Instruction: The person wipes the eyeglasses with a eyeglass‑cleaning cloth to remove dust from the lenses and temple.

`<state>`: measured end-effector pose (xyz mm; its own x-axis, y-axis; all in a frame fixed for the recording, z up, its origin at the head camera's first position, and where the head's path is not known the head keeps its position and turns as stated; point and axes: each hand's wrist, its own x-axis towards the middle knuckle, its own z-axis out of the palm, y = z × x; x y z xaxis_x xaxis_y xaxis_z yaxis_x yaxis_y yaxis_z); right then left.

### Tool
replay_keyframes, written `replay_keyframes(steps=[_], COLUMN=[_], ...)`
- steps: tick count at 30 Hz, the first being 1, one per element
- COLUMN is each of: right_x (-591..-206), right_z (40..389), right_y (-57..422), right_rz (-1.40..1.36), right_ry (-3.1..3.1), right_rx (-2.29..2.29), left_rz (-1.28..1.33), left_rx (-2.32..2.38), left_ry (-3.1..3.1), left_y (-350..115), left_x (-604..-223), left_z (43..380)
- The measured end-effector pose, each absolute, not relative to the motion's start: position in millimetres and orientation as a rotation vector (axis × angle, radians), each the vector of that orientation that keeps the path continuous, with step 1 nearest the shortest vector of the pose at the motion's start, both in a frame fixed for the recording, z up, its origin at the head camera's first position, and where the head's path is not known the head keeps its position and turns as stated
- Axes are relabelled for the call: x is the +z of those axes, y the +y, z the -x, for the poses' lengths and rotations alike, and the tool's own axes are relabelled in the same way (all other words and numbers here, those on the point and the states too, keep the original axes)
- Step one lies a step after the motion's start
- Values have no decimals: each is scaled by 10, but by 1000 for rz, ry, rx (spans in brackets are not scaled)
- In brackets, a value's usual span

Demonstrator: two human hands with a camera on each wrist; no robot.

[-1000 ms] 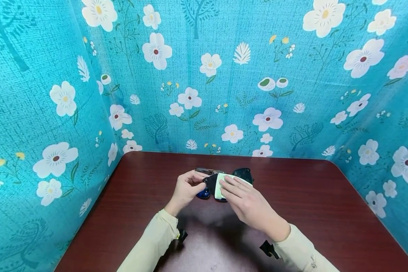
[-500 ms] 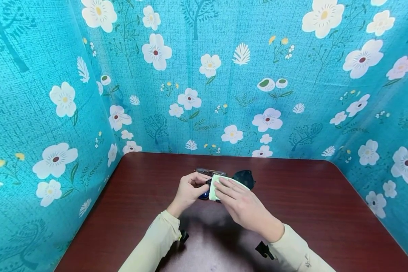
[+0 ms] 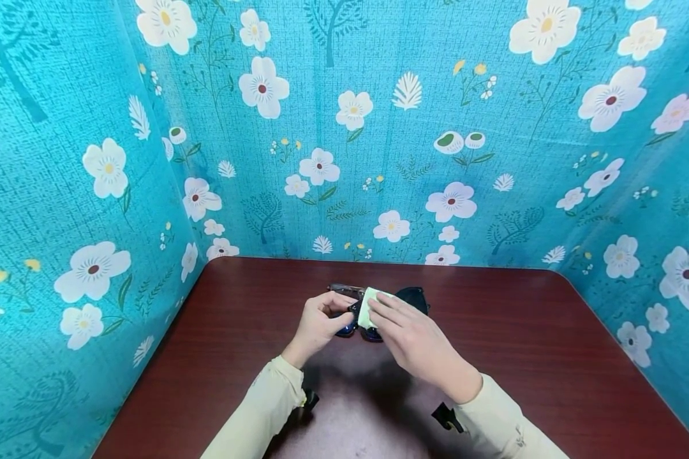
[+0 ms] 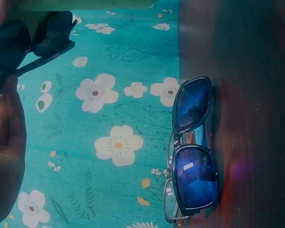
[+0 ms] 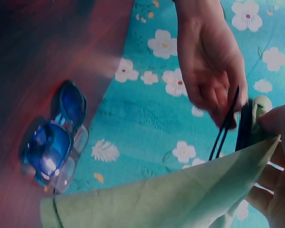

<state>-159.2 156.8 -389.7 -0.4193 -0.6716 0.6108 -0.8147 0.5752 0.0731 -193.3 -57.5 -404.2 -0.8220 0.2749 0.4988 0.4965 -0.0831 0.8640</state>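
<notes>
A pair of dark sunglasses (image 3: 414, 298) is held above the table, its two lenses plain in the left wrist view. My left hand (image 3: 316, 322) pinches the frame at its left end between thumb and fingers. Over the lens nearer that hand lies a pale green cloth (image 3: 367, 309), which my right hand (image 3: 419, 338) presses with extended fingers. In the right wrist view, the thumb and fingers grip the cloth (image 5: 147, 194) from both sides around a lens. The cloth hides part of the frame.
Blue mirrored sunglasses (image 4: 194, 175) rest on the dark red-brown table (image 3: 494, 331) beneath the hands. Clear-lensed glasses (image 4: 170, 199) lie just behind them. A turquoise flowered curtain (image 3: 321, 127) encloses the back and sides.
My right hand has slid the cloth leftward over the sunglasses, then slightly back up and right. The left hand has shifted a little right, still holding the frame.
</notes>
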Motion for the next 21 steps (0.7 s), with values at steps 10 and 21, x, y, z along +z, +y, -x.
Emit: replay_keyframes(steps=[10, 21], right_x=[-3853, -3919], right_z=[1677, 1749], right_y=[1883, 2147], right_rz=[-1030, -823], right_ry=[-2244, -2296], right_rx=[417, 851], left_rz=[757, 783], left_rx=[-2094, -2168], left_ry=[-1966, -1871], left_y=[-686, -758], left_x=[-4040, -4145], left_z=[1952, 2048])
